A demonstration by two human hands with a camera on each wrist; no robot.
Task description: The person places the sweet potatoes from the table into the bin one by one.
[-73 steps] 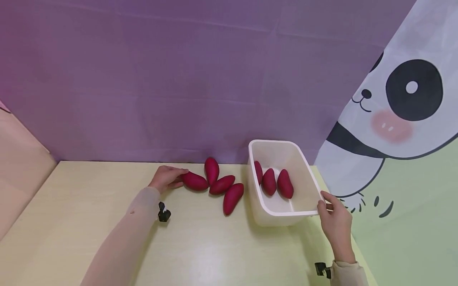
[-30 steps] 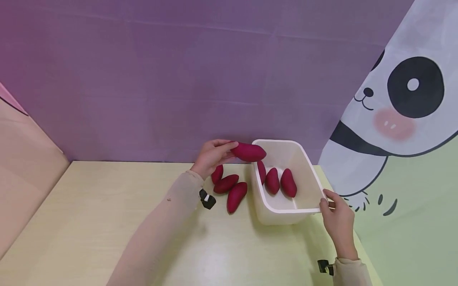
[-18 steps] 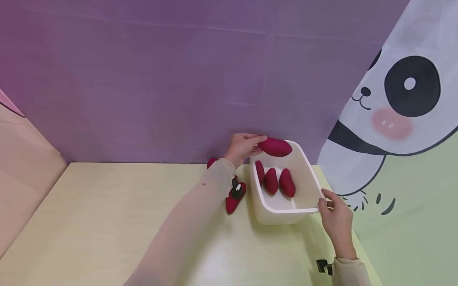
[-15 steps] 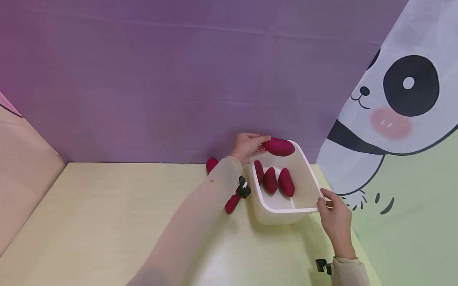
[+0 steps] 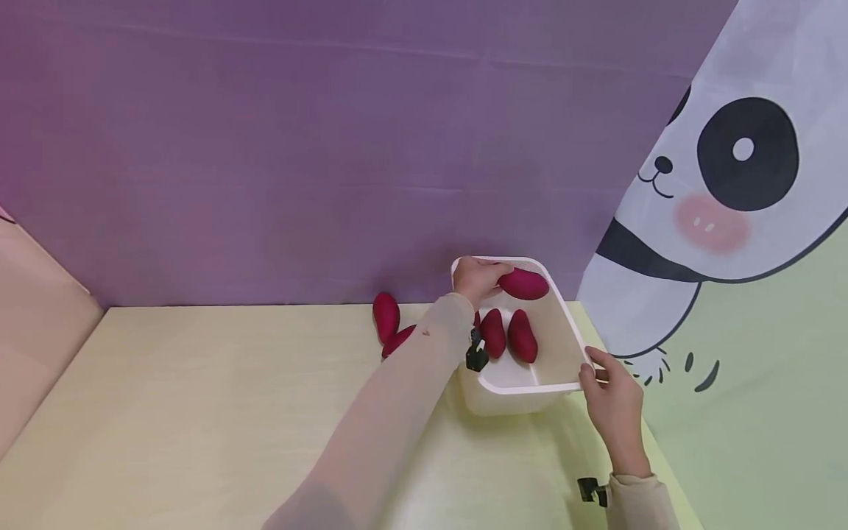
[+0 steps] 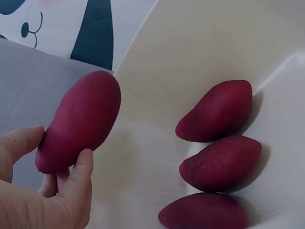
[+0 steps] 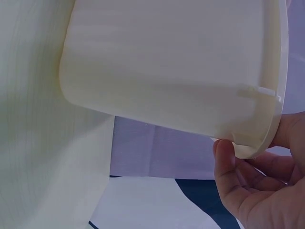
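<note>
A white bin (image 5: 513, 404) holds three red sweet potatoes (image 6: 220, 162) lying side by side on its floor. Over its far end the left hand (image 5: 475, 280) pinches another, the held potato (image 5: 525, 284), by one end between thumb and fingers. The right hand (image 5: 617, 406) has thumb and fingers closed on the bin's near right corner at the rim. The bin stands at the right of a pale tabletop (image 5: 225, 397), before a purple sheet (image 5: 265, 162); a panda picture (image 5: 748, 154) fills the right. Two loose potatoes (image 5: 386, 316) lie left of the bin, one partly behind the left sleeve (image 5: 380, 412).
</note>
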